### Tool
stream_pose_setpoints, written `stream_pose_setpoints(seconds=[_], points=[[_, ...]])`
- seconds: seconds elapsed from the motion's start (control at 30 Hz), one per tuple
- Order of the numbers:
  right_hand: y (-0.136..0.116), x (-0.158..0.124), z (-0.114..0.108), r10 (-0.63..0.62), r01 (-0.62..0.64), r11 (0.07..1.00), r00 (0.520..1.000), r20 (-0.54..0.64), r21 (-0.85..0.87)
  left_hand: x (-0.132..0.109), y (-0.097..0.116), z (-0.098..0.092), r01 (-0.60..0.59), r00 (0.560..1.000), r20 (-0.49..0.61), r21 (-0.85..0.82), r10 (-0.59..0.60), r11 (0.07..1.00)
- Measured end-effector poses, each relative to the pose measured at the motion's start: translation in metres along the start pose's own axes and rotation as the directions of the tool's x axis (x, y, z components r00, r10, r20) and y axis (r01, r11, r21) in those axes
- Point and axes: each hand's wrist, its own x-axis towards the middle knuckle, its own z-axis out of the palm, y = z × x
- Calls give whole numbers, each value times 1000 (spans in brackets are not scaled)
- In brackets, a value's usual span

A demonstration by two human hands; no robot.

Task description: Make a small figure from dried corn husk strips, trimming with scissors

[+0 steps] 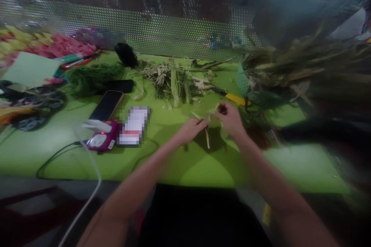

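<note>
Over the green tabletop (pixel 174 162), my left hand (pixel 193 129) is closed, thumb and fingers pinching a pale dried leaf strip (pixel 207 139) whose end hangs below. Just to its right, my right hand (pixel 231 119) is also closed, its fingertips pressed together on the other end of the pale strip, near a small brown tuft (pixel 222 109). The two hands are a short gap apart. Beyond them lies a heap of dried plant scraps (pixel 159 79) with a broader green-yellow leaf piece (pixel 175 83) on it.
A yellow-handled cutter (pixel 236 98) lies behind my right hand. Bundled dry leaves (pixel 290 61) fill a teal basket (pixel 242 79) at right. To the left are a lit phone (pixel 135 125), a dark phone (pixel 106 105) and a purple power strip (pixel 102 137) with cables. Perforated metal (pixel 145 31) bounds the back.
</note>
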Motion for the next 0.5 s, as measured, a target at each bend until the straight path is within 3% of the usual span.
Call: stream_pose_setpoints(seconds=[0.1,0.2,0.3,0.5], points=[[-9,-1,-7,-260,247,945,965,-31,-214,2,0,1,-45,998,-30,112,49,993],[-22,-8,-6,-375,412,867,910,178,-279,4,-2,5,-129,989,-49,147,137,981],[-29,-14,0,-346,431,862,886,309,-269,4,-3,9,-158,983,-58,194,172,968],[-25,-15,6,-287,320,932,938,194,-170,1,-4,14,-217,976,65,150,210,965]])
